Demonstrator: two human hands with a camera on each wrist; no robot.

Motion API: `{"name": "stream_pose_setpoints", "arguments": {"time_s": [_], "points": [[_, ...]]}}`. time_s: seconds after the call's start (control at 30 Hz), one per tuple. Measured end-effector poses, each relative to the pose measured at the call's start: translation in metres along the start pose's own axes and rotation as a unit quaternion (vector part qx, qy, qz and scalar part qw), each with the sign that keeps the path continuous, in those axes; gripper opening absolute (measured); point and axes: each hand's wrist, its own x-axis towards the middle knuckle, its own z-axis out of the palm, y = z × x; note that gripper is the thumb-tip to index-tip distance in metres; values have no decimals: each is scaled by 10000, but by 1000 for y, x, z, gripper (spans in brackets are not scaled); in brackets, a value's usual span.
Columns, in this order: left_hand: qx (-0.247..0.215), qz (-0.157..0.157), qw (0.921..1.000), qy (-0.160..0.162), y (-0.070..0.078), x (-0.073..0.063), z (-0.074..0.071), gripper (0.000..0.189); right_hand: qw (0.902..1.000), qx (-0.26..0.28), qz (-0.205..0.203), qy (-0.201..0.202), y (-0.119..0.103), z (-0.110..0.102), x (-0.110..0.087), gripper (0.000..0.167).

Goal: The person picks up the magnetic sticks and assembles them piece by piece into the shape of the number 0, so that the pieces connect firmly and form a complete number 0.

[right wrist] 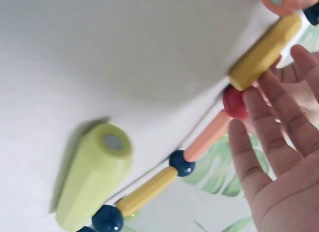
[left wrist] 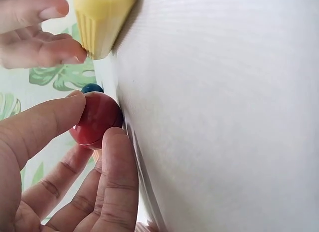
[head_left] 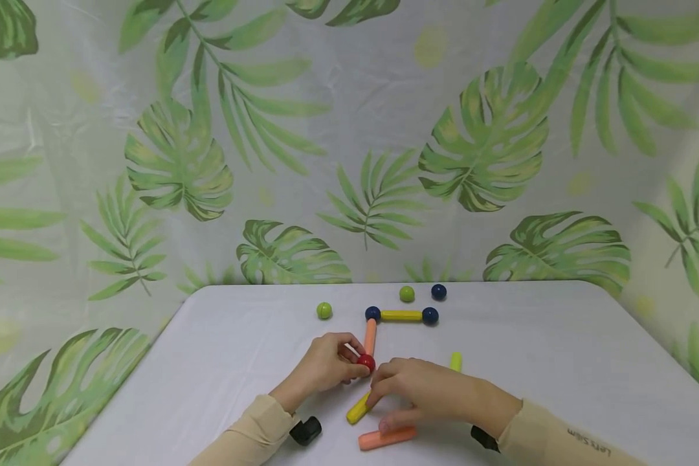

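Observation:
My left hand (head_left: 329, 362) pinches a red ball (head_left: 366, 363) between thumb and fingers. The ball sits at the near end of an orange stick (head_left: 370, 338), whose far end meets a dark blue ball (head_left: 373, 314). From there a yellow stick (head_left: 401, 316) runs right to another dark blue ball (head_left: 430, 316). My right hand (head_left: 425, 391) touches a loose yellow stick (right wrist: 264, 55) with extended fingers, close to the red ball; whether stick and ball touch is unclear. Below that hand, near its thumb, lies a loose orange stick (head_left: 384, 440).
A lime stick (right wrist: 94, 177) lies beyond my right hand, partly hidden in the head view. Toward the table's back are two green balls (head_left: 324, 310) and a loose dark blue ball (head_left: 439, 292). A leaf-patterned sheet (head_left: 373, 129) hangs behind the white table (head_left: 239, 336).

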Motion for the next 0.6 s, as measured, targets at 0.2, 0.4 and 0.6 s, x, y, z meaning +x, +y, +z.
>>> {"name": "stream_pose_setpoints", "arguments": {"time_s": [0.2,0.4,0.6], "points": [[-9,60,10000,43,1,-1,0,23,9996,-45,-244,111,4,4,-5,37],[6,29,10000,34,1,0,0,23,9996,-103,-207,130,6,7,-4,57],[-14,46,10000,-6,-1,0,0,23,9999,-142,-8,-11,5,8,0,50]]}}
